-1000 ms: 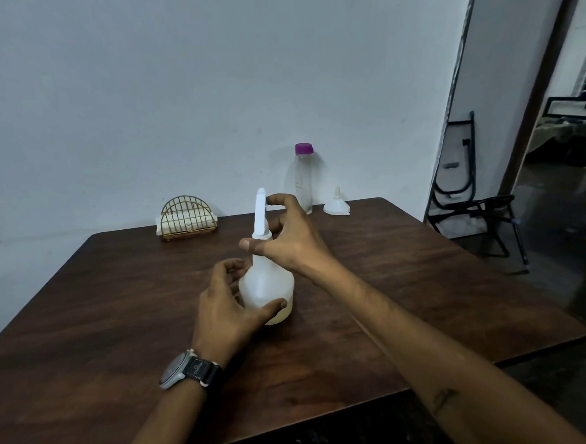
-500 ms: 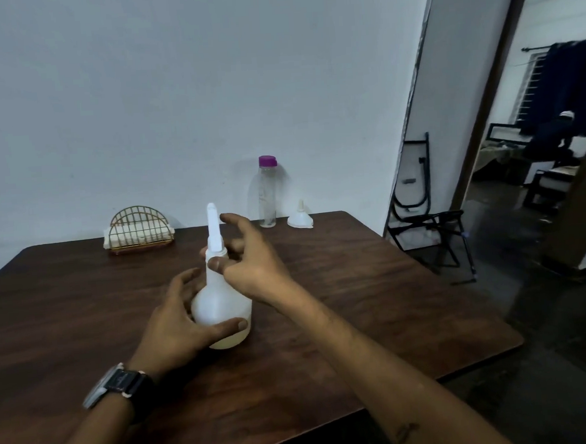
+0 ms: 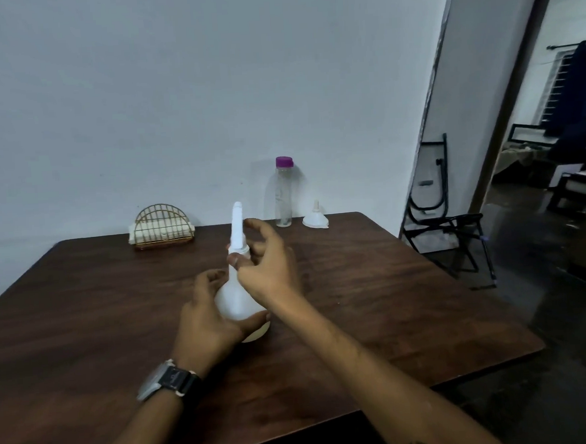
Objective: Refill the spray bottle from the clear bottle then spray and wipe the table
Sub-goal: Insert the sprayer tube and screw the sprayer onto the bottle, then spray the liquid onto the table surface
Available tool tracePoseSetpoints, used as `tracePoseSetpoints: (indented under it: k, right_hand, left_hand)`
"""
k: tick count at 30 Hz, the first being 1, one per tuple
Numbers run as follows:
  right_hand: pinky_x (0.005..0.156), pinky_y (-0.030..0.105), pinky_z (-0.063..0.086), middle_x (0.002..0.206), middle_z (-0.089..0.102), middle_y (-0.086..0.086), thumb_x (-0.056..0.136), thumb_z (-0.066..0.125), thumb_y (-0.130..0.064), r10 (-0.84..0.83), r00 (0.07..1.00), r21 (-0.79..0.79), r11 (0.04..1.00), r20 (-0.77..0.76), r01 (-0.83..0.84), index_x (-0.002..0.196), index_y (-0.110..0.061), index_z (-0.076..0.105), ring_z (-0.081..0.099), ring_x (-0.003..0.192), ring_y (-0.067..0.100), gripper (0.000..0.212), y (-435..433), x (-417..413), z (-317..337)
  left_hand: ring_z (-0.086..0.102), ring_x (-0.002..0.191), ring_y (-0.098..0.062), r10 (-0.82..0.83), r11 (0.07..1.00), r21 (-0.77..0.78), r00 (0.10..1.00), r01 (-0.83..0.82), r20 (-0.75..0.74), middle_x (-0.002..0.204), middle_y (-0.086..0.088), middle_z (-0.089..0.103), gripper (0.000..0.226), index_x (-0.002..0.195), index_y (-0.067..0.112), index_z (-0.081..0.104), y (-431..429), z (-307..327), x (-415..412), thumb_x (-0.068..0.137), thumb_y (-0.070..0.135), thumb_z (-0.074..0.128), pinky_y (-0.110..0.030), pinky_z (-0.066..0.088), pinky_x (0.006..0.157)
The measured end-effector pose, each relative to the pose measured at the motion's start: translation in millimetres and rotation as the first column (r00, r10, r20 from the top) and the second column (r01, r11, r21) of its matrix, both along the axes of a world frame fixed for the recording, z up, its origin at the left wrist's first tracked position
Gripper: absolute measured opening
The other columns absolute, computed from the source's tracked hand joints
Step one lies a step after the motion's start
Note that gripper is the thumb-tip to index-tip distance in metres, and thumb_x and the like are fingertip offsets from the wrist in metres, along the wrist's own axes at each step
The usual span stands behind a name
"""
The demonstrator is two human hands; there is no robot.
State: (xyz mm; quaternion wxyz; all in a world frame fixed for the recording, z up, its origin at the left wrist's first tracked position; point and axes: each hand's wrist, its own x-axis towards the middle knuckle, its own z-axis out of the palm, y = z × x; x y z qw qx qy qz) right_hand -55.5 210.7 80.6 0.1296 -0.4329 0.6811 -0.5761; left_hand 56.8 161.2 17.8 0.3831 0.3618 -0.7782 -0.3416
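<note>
little has shifted in the past second: the right hand [image 3: 268, 264] is still at the neck of the spray bottle [image 3: 236, 300], its fingers turned slightly round the collar, and the bottle stands on the same spot. the thumb [image 3: 234, 259] presses the collar below the tall white nozzle [image 3: 237, 221] while the other fingers curl loosely behind it, a half-closed twisting hold. motion blur hides exactly how tight it is. the aim appears to be unscrewing the spray head so the bottle can be refilled.

the left hand [image 3: 205, 325], a wristwatch [image 3: 167, 380] on its wrist, wraps the rounded body from the near side. its thumb lies across the front and its fingers curl round the back, steadying the bottle upright against the twist.

the bottle stands near the middle of the dark wooden table [image 3: 392, 301]. at the far edge, against the wall, the clear bottle [image 3: 283, 195] waits with its purple cap [image 3: 283, 161] on, a white funnel [image 3: 315, 218] mouth-down just beside it, both well apart from the hands. a wire napkin holder [image 3: 163, 226] sits further left. a folding chair [image 3: 442, 219] leans by the doorway.
</note>
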Motion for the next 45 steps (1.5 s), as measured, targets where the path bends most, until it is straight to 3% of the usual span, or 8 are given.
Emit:
tracePoseSetpoints:
  k: [6, 13, 21, 25, 28, 31, 36, 45]
  right_hand:
    - [0.102, 0.038, 0.047, 0.133, 0.045, -0.005, 0.085, 0.072, -0.061, 0.073, 0.996, 0.111, 0.992, -0.047, -0.068, 0.142, -0.036, 0.047, 0.057, 0.12, 0.014, 0.067, 0, -5, -8]
    - [0.072, 0.03, 0.054, 0.083, 0.071, -0.008, 0.092, 0.075, -0.037, 0.049, 0.995, -0.061, 0.997, 0.088, -0.044, 0.096, -0.024, 0.069, 0.067, 0.071, 0.002, 0.015, 9, -9, -9]
    - [0.057, 0.036, 0.053, 0.114, 0.076, 0.014, 0.096, 0.065, -0.012, 0.058, 0.946, -0.056, 0.998, 0.318, -0.042, 0.102, -0.015, 0.067, 0.057, 0.048, 0.027, 0.007, 39, -72, 51]
    - [0.049, 0.03, 0.047, 0.106, 0.075, 0.019, 0.1, 0.062, -0.027, 0.114, 0.959, 0.163, 0.974, 0.259, -0.159, 0.132, -0.022, 0.06, 0.061, 0.067, 0.03, 0.033, 52, -122, 83]
    - [0.055, 0.03, 0.044, 0.109, 0.077, 0.017, 0.096, 0.063, -0.043, 0.072, 0.981, 0.51, 0.846, 0.179, -0.155, 0.112, -0.01, 0.073, 0.058, 0.075, 0.026, 0.038, 59, -141, 89]
    - [0.055, 0.028, 0.043, 0.102, 0.078, 0.017, 0.099, 0.058, -0.039, 0.074, 0.986, 0.695, 0.702, 0.146, -0.156, 0.099, -0.005, 0.075, 0.051, 0.056, 0.016, 0.038, 66, -143, 81]
    - [0.052, 0.026, 0.042, 0.101, 0.077, 0.022, 0.1, 0.054, -0.03, 0.076, 0.981, 0.726, 0.663, 0.178, -0.183, 0.091, -0.006, 0.066, 0.045, 0.046, 0.013, 0.029, 69, -127, 61]
    - [0.052, 0.025, 0.038, 0.054, 0.052, 0.006, 0.097, 0.061, -0.032, 0.077, 0.996, 0.8, 0.595, 0.035, -0.074, 0.061, -0.014, 0.047, 0.043, 0.041, 0.016, 0.043, 54, -111, 47]
  left_hand:
    - [0.06, 0.113, -0.006, -0.037, 0.998, -0.044, 0.999, 0.038, 0.015, 0.134, 0.015, 0.059, 0.107, 0.138, 0.031, 0.036, 17, 8, 5, 0.051, 0.057, 0.094, -0.023, 0.051, 0.086]
    - [0.052, 0.123, 0.003, -0.11, 0.994, -0.024, 0.993, 0.11, -0.04, 0.132, 0.032, 0.051, 0.118, 0.144, 0.035, 0.029, 40, 7, 4, 0.048, 0.059, 0.094, -0.021, 0.047, 0.098]
    - [0.061, 0.116, 0.001, -0.185, 0.98, 0.073, 0.982, 0.187, -0.039, 0.14, 0.012, 0.058, 0.096, 0.142, 0.038, 0.037, 26, 20, 24, 0.063, 0.053, 0.09, -0.025, 0.053, 0.098]
    - [0.067, 0.104, -0.004, -0.055, 0.997, 0.053, 0.996, 0.059, -0.075, 0.12, 0.012, 0.069, 0.068, 0.134, 0.031, 0.049, 6, 21, 39, 0.076, 0.039, 0.085, -0.026, 0.058, 0.09]
    - [0.069, 0.097, -0.002, 0.007, 0.999, 0.039, 0.996, -0.004, -0.086, 0.111, 0.012, 0.071, 0.055, 0.128, 0.028, 0.054, -5, 18, 44, 0.081, 0.034, 0.082, -0.017, 0.056, 0.08]
    - [0.07, 0.094, -0.002, 0.042, 0.999, 0.025, 0.997, -0.041, -0.069, 0.109, 0.01, 0.072, 0.05, 0.125, 0.024, 0.057, -10, 13, 45, 0.082, 0.032, 0.081, -0.011, 0.053, 0.074]
    - [0.071, 0.093, -0.006, 0.071, 0.997, 0.019, 0.997, -0.071, -0.029, 0.108, 0.007, 0.073, 0.044, 0.119, 0.023, 0.06, -12, 3, 47, 0.082, 0.032, 0.081, -0.031, 0.06, 0.085]
    - [0.071, 0.088, -0.002, 0.107, 0.994, 0.023, 0.994, -0.107, -0.036, 0.101, 0.011, 0.074, 0.044, 0.121, 0.024, 0.059, -15, 1, 54, 0.083, 0.03, 0.08, -0.024, 0.058, 0.08]
